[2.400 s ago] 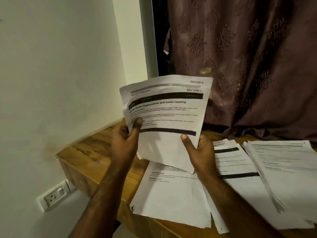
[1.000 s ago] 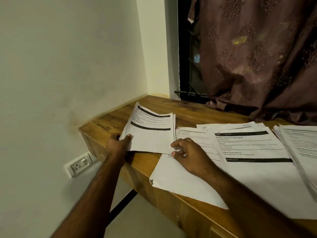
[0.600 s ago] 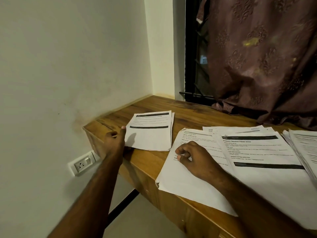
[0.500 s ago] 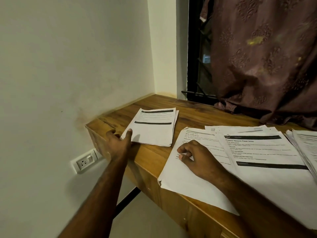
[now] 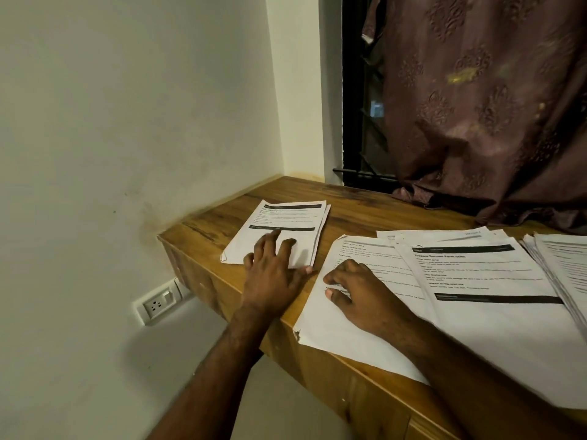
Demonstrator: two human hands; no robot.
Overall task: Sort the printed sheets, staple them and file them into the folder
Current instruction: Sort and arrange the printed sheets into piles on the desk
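Left hand [image 5: 273, 274] is laid flat, fingers spread, on the near end of a small stack [image 5: 279, 231] of printed sheets; nothing is pinched. The stack is set at the left end of the wooden tabletop [image 5: 355, 214], close to the wall [image 5: 127, 122], with black header bars visible on its top page.

Right hand [image 5: 359, 292] is rested on a loose sheet [image 5: 343, 331] just right of the stack; fingers are curled down onto the paper, thumb tucked under. A real pinch on the sheet cannot be confirmed. The sheet's near corner is hung over the tabletop edge.

Overlapping it to the right, a titled sheet [image 5: 482, 274] with dark bars is seen, more pages tucked beneath its far edge. A thicker pile [image 5: 565, 262] is cut off at the right border.

A curtain [image 5: 482, 96] is draped behind the tabletop, its hem bunched on the wood. A wall socket [image 5: 157, 304] is mounted below the tabletop's left end.
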